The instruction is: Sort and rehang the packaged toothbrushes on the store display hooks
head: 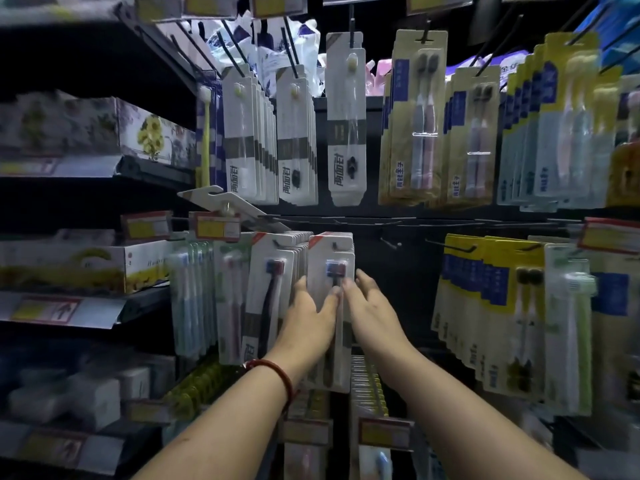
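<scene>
A stray white pack (pixel 225 202) lies tilted across the price tags, towards the left edge of the display, off any hook. It looks like one yet to be rehung. Below it, in the lower row, a neighbouring stack (pixel 273 271) of the same white cards hangs just beside the stack being worked on.

The left hand (pixel 308 310) is open, its straight fingers lying flat on the face of the front toothbrush pack (pixel 329 252). That pack hangs on its hook (pixel 334 244) near the middle of the lower row. The right hand (pixel 374 306) is also open, with its fingers straight along the pack's right edge and the thumb on the front.

To do this well, press evenly with both palms so the cards slide back square along the hook. Watch that the hang-holes stay seated and do not tear. Keep the stack from fanning into its left neighbour.

The bare hook (pixel 389 242) just to the right is probably free for sorted strays. The yellow-and-blue packs (pixel 485 306) beyond it need not be touched.
</scene>
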Tool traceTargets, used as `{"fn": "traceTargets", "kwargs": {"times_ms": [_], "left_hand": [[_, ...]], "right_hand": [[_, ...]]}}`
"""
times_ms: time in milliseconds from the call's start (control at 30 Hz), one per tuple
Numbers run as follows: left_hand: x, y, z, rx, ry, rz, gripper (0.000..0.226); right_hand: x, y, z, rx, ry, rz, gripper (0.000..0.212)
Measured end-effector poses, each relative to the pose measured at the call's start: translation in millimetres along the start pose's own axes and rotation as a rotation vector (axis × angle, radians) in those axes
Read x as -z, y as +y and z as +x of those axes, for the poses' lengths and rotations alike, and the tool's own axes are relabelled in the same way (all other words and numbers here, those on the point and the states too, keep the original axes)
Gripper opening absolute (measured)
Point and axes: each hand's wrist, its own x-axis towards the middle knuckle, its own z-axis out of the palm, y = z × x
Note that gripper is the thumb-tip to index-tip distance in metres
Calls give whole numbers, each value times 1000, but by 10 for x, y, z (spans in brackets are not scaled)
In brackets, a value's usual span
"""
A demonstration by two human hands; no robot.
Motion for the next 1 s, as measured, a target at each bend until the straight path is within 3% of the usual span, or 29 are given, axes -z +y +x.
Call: {"fn": "traceTargets", "kwargs": {"times_ms": [600,1000], "left_hand": [[-44,-222,160,5,-203,-99,85],[-19,-256,99,22,-167,-62,86]], "right_hand": [[-189,91,188,24,21,-44,62],[-91,58,44,53,-12,-129,52]]}}
